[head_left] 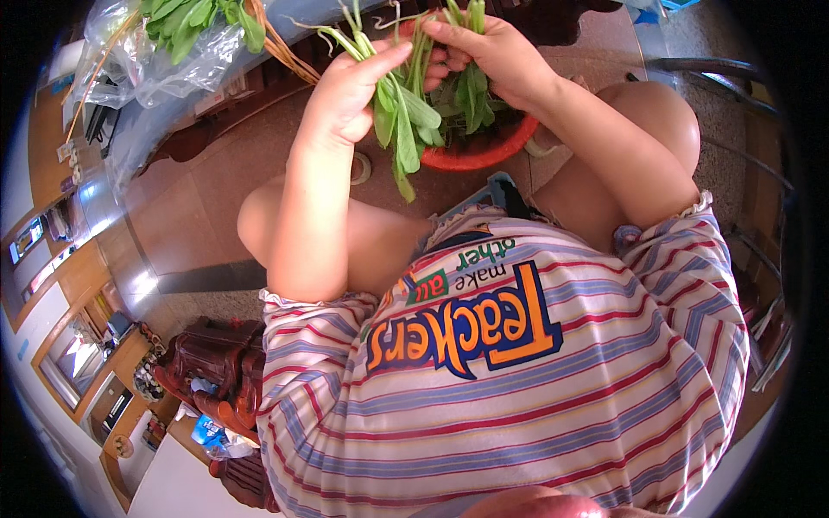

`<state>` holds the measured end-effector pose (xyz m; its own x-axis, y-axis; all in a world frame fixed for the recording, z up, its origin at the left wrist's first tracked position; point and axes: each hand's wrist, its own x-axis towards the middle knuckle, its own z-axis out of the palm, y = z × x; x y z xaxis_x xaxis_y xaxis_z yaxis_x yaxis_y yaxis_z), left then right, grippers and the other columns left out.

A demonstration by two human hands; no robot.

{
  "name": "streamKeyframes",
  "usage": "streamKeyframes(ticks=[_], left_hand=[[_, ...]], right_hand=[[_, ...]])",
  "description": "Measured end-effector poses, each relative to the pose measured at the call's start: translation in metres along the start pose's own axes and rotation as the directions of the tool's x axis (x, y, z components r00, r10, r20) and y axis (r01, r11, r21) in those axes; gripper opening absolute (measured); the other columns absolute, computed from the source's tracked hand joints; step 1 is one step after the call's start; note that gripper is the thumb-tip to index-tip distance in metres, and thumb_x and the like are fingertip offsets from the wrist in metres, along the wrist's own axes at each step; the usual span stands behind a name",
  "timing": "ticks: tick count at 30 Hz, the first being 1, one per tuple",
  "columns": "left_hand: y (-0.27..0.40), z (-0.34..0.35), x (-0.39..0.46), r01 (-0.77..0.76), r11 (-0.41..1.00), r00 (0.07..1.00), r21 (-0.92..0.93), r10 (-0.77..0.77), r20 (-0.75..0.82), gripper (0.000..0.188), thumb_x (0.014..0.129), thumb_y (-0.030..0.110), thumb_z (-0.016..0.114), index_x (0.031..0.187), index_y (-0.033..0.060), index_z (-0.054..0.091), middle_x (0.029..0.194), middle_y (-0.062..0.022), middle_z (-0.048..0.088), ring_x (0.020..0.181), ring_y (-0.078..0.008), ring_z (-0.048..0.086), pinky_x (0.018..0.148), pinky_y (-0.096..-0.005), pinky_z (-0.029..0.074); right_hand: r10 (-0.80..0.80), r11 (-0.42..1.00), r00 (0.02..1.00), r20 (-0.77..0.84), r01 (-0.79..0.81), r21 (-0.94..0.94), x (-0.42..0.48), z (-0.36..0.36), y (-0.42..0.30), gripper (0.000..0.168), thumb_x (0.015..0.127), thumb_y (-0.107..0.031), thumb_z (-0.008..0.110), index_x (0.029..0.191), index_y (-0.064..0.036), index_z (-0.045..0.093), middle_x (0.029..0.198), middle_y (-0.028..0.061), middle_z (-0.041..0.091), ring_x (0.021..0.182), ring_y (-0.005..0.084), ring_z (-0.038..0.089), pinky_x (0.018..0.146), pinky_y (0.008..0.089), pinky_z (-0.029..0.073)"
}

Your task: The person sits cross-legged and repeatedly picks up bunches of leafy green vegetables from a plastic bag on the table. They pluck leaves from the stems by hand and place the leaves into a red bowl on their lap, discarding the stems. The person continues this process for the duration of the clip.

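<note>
My left hand (343, 94) grips a bunch of leafy greens (407, 126), with pale stems and thin roots pointing up past the thumb and leaves hanging down. Close beside it, my right hand (495, 55) is closed on another bunch of greens (473, 97), its thumb and forefinger pinching at the stems. Both hands are above a red plastic basin (482, 155), which sits between my knees and has greenery inside. Part of the basin is hidden by the hands and leaves.
At the upper left, more leafy greens (188, 26) lie on a clear plastic bag (155, 84) beside a brown woven handle (288, 48). A dark carved wooden chair (214, 362) stands at my left. Black metal tubing (706, 65) is at the right. Tiled floor (194, 213) surrounds the basin.
</note>
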<state>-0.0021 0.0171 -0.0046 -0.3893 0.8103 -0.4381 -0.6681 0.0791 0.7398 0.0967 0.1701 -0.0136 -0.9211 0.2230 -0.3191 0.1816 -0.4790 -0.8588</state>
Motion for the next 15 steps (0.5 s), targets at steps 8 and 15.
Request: streamKeyframes(ticks=[8, 15], left_hand=[[0.002, -0.018, -0.002, -0.015, 0.990, 1.000, -0.144, 0.014, -0.011, 0.038, 0.090, 0.020, 0.053, 0.120, -0.0028, 0.050, 0.113, -0.0211, 0.058, 0.101, -0.0314, 0.059, 0.087, -0.0411, 0.049], [-0.001, -0.017, -0.004, 0.045, 0.999, 0.998, 0.028, -0.044, -0.038, 0.033, 0.089, 0.016, 0.056, 0.117, -0.0022, 0.052, 0.107, -0.0173, 0.060, 0.094, -0.0263, 0.062, 0.081, -0.0368, 0.052]], right_hand=[[-0.018, 1.000, 1.000, -0.010, 0.017, -0.017, -0.004, -0.015, -0.024, 0.020, 0.093, -0.021, 0.052, 0.092, -0.004, 0.063, 0.080, -0.0003, 0.062, 0.068, 0.0073, 0.054, 0.061, 0.0204, 0.043], [-0.007, 0.947, 1.000, 0.015, 0.011, -0.322, -0.004, -0.012, -0.002, 0.019, 0.086, -0.025, 0.062, 0.088, -0.006, 0.064, 0.068, -0.0050, 0.053, 0.061, 0.0040, 0.045, 0.057, 0.0196, 0.037]])
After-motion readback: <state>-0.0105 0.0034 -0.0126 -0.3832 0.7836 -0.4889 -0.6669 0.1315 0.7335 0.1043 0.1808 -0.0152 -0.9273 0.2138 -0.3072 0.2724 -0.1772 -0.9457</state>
